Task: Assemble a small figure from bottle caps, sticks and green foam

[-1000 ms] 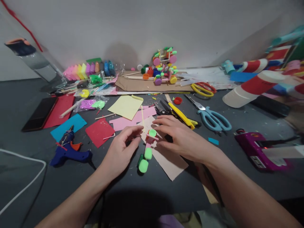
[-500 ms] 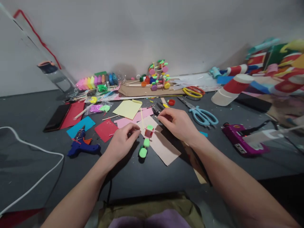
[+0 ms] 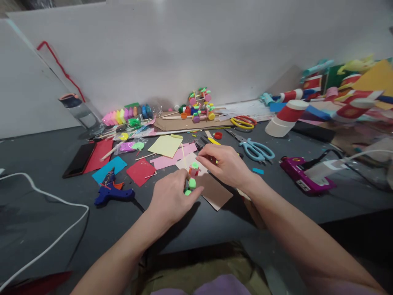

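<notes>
Near the middle of the desk stands a small clay model [image 3: 192,183] with green rounded pads and a red and pink part at its far end. My left hand [image 3: 173,192] is over its near end, thumb and fingers apart around the green pads; whether they touch is unclear. Just right of the red part is my right hand [image 3: 219,160], its thumb and forefinger drawn together, the spot between the tips too small to make out. A light pinkish card [image 3: 216,192] lies flat beneath and beside the model.
A blue glue gun [image 3: 113,192] and red paper [image 3: 140,171] lie left. Blue-handled scissors [image 3: 256,149], a white-and-red cup [image 3: 286,119] and a purple power strip [image 3: 307,176] are right. Behind stands a colourful clay structure [image 3: 201,104]; a bottle [image 3: 81,114] leans at the back left.
My left hand has moved right and opened over the near end of the model, covering part of it. My right hand has shifted slightly nearer the red part. The view has tilted a little.
</notes>
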Demonstrator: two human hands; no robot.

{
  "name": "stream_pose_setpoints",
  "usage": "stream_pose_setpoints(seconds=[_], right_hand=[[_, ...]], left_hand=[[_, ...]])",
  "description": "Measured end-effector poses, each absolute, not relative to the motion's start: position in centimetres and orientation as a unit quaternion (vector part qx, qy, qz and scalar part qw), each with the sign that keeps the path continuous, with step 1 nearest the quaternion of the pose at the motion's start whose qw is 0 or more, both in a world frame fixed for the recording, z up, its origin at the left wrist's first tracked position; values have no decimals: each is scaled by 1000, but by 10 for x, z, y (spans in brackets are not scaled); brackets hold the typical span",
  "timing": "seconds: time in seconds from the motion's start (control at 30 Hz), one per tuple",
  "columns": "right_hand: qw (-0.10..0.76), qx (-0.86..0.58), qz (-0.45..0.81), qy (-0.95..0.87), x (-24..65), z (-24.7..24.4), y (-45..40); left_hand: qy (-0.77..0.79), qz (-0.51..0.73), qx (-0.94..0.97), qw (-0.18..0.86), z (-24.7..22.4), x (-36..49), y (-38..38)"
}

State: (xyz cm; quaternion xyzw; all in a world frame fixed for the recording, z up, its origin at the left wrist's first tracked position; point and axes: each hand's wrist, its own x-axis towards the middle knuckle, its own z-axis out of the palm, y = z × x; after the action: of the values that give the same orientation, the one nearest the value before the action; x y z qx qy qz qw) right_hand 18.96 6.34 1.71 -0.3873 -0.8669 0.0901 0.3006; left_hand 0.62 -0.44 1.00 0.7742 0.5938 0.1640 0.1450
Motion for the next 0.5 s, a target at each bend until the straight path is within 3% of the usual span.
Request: stream_pose_setpoints(seconds=[0.5], right_hand=[[313,-350,86,-879,190,11,62]], left_hand=[[596,148,776,143,3,10,4]])
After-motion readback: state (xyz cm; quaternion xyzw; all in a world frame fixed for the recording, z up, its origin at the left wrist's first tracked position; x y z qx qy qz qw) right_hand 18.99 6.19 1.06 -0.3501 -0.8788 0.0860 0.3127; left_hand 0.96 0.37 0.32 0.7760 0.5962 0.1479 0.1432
